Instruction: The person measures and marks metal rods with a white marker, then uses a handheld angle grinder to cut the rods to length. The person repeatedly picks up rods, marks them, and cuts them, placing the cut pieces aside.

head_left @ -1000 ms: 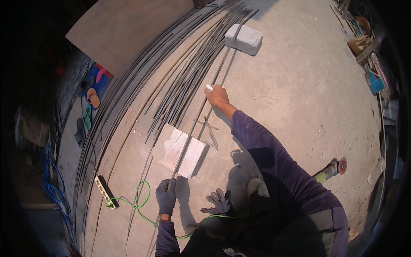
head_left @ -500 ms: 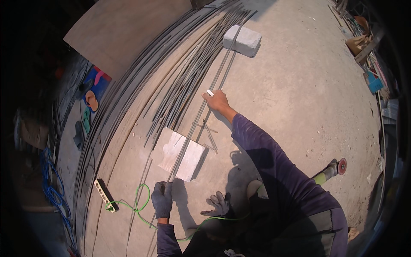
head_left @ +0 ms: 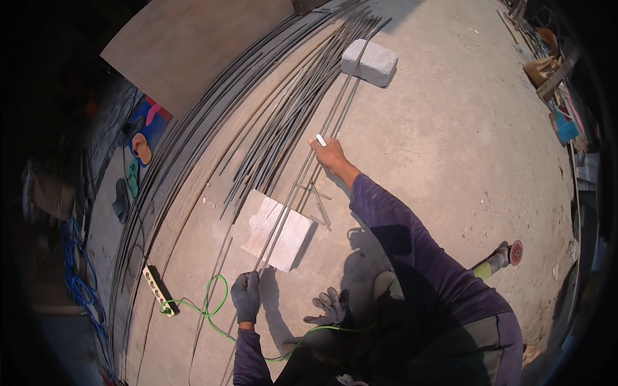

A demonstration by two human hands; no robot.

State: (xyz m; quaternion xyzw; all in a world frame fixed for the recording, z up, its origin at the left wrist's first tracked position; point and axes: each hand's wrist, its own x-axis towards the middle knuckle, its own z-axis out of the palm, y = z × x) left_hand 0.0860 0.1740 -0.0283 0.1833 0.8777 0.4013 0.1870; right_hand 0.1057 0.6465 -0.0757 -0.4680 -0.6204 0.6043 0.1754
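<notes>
Two thin metal rods (head_left: 281,220) lie across a whitish block (head_left: 264,239) nearby and a grey block (head_left: 380,60) farther off. My left hand (head_left: 246,297), in a dark grey glove, is closed around their near ends, just short of the whitish block. Bare and farther forward, my right hand (head_left: 331,156) rests at the rods about midway between the blocks. Its fingers pinch a short white stick (head_left: 320,139), chalk or marker; which one I cannot tell. Several short cut rod pieces (head_left: 320,204) lie on the ground beside the whitish block.
A bundle of long rods (head_left: 283,109) stretches along the left. A power strip (head_left: 158,291) with a green cord (head_left: 222,305) lies at lower left. An angle grinder (head_left: 499,259) lies at right. A grey glove (head_left: 328,307) is near my body.
The two rods, close together earlier over the whitish block, now lie slightly apart there. Both hands keep nearly the same places, and the whole view has shifted a little.
</notes>
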